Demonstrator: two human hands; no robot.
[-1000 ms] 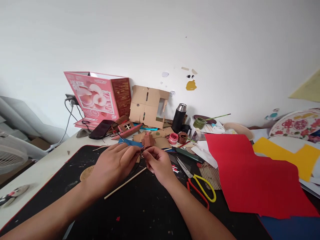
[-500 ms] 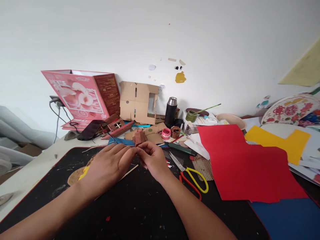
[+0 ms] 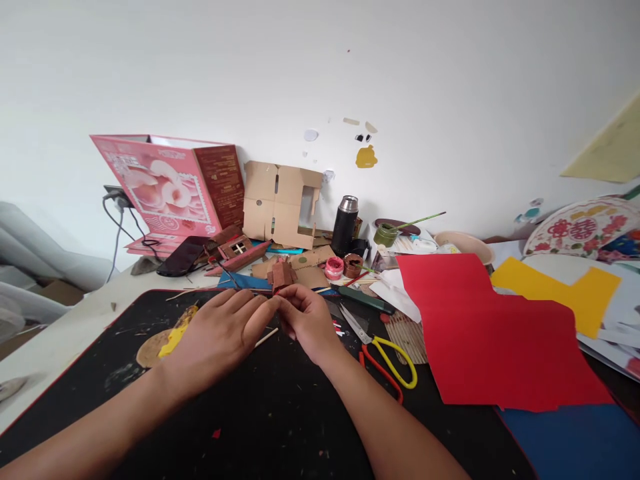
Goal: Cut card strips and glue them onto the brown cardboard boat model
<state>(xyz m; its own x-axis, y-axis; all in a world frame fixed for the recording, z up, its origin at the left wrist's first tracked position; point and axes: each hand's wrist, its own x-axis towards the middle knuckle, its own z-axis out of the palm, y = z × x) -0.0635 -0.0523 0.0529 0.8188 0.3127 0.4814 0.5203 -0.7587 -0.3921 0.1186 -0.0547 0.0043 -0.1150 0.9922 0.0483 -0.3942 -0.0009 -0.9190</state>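
Note:
My left hand (image 3: 225, 328) and my right hand (image 3: 309, 323) meet above the black mat, thumbs and fingertips pinched together. Whatever lies between the fingertips is too small or hidden to make out. Just beyond them stands a small reddish-brown model building (image 3: 281, 275); I cannot tell whether the fingers touch it. A thin wooden stick (image 3: 266, 337) lies under and beside my left hand. Left of that hand is a round brown piece (image 3: 149, 349) with yellow paint or clay (image 3: 173, 340) on it. Scissors (image 3: 373, 341) with yellow and red handles lie partly open, right of my right hand.
Behind the hands are a red model boat (image 3: 239, 252), a phone (image 3: 184, 256), a black flask (image 3: 345, 227), paint jars (image 3: 334, 268) and a green-handled cutter (image 3: 364, 299). Red sheet (image 3: 505, 333) covers the right side. A pink box (image 3: 165, 190) stands back left.
The whole view has shifted slightly. My left hand has turned a little, uncovering more of the yellow-topped piece. Both hands stay pinched together at the same spot.

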